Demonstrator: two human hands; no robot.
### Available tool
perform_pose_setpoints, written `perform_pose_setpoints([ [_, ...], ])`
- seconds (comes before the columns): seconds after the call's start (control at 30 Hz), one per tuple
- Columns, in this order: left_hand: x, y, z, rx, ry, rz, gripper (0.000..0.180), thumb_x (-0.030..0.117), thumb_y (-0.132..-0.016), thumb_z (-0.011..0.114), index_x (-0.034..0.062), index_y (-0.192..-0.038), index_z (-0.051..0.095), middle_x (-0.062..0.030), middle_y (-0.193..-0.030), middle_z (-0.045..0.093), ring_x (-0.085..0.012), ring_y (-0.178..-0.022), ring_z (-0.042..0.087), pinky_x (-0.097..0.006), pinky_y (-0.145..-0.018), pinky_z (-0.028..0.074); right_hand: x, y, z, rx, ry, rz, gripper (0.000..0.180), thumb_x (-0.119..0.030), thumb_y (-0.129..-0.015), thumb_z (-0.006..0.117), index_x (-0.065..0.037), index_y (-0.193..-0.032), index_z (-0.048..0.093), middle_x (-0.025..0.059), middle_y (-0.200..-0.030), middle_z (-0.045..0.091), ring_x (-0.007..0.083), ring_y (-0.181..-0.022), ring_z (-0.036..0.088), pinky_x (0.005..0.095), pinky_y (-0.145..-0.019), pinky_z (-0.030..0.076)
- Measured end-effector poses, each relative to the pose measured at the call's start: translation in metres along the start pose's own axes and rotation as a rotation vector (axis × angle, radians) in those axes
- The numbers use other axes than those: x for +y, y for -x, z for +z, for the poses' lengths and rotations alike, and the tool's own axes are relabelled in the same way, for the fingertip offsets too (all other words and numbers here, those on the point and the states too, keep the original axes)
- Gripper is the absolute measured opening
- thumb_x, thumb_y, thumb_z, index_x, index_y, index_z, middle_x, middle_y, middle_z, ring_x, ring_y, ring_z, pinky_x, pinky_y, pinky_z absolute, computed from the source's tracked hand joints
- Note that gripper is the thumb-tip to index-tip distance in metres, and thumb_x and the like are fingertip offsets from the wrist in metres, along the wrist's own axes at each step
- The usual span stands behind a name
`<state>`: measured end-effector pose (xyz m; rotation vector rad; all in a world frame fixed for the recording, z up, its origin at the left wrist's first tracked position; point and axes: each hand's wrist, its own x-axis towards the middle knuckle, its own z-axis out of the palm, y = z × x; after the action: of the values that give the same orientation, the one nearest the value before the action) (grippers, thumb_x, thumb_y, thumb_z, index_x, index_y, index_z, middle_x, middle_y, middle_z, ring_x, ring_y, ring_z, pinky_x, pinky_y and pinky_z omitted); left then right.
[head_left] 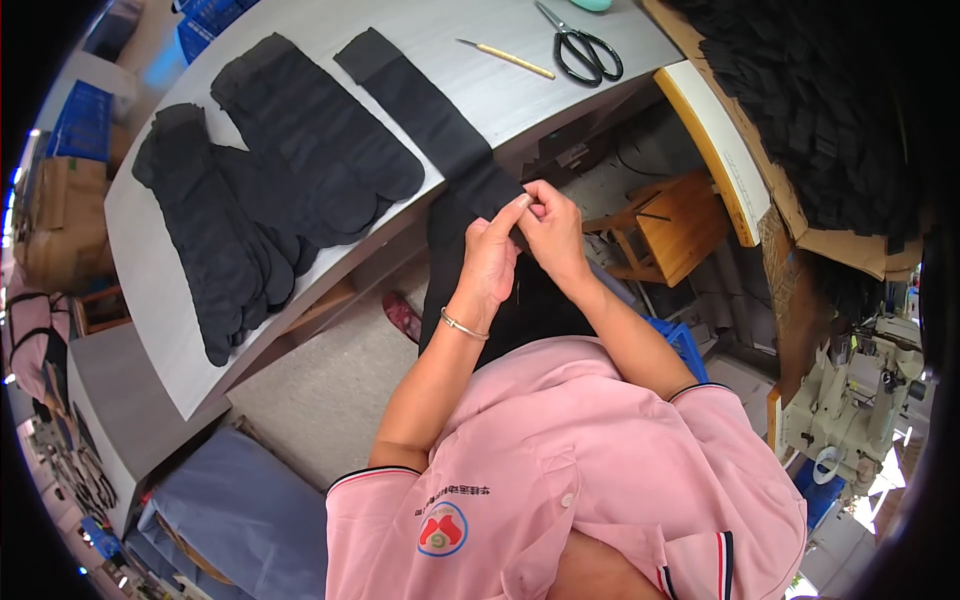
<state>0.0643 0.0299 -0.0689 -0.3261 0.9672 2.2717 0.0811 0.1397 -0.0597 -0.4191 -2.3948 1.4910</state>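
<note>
A black sock [430,115] lies stretched from the grey table toward me, its ribbed cuff far and its toe end hanging past the near edge. At that toe end my left hand [488,258] and my right hand [553,230] meet, both with fingers pinched closed on the fabric. The fingertips touch each other, and what lies right between them is hidden. To the left are a neat stack of black socks [315,140] and, beside it, a looser fanned pile of black socks [205,230].
Black-handled scissors [585,55] and a thin pointed tool with a wooden handle [515,60] lie at the far right of the table [150,290]. A carton [870,262] heaped with black pieces, a wooden stool [680,230] and a sewing machine [850,410] stand right.
</note>
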Motion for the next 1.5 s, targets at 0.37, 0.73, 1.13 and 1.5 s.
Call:
perform_pose_setpoints([
  [0.37,0.003,0.0,0.003,-0.054,0.11,0.063,0.034,0.035,-0.099,0.063,0.0053,-0.115,0.061,-0.0035,-0.11,0.066,-0.0129,-0.106,0.061,-0.035,-0.094,0.047,-0.011,-0.01,-0.002,-0.089,-0.028,0.001,0.015,-0.005,-0.081,0.065,0.003,-0.093,0.065,0.0111,-0.066,0.061,0.0098,-0.06,0.056,0.0291,-0.057,0.046],
  [0.73,0.012,0.002,0.004,-0.114,0.314,0.07,0.051,0.049,-0.1,0.053,0.0018,-0.12,0.059,-0.0113,-0.116,0.067,-0.0217,-0.109,0.065,-0.037,-0.1,0.049,-0.01,-0.011,0.002,-0.119,-0.139,0.009,0.027,-0.008,-0.08,0.07,-0.001,-0.105,0.066,0.008,-0.076,0.064,0.0143,-0.073,0.064,0.0284,-0.068,0.051],
  [1.13,0.014,0.004,0.016,0.042,0.244,0.006,0.038,0.031,-0.096,0.067,-0.002,-0.115,0.063,-0.0145,-0.107,0.069,-0.0235,-0.1,0.069,-0.036,-0.088,0.056,-0.027,0.039,-0.049,-0.179,0.692,-0.595,0.067,-0.01,-0.076,0.077,-0.016,-0.138,0.052,0.0197,-0.133,0.048,0.0346,-0.102,0.062,0.0408,-0.079,0.053],
  [1.5,0.006,-0.007,0.011,0.015,0.112,0.075,0.035,0.027,-0.096,0.067,-0.0029,-0.114,0.062,-0.0138,-0.109,0.069,-0.0199,-0.1,0.066,-0.034,-0.091,0.052,-0.018,0.021,-0.006,-0.232,0.851,-0.296,0.054,-0.007,-0.083,0.062,-0.02,-0.135,0.052,0.0199,-0.097,0.06,0.0356,-0.08,0.065,0.0452,-0.06,0.053],
])
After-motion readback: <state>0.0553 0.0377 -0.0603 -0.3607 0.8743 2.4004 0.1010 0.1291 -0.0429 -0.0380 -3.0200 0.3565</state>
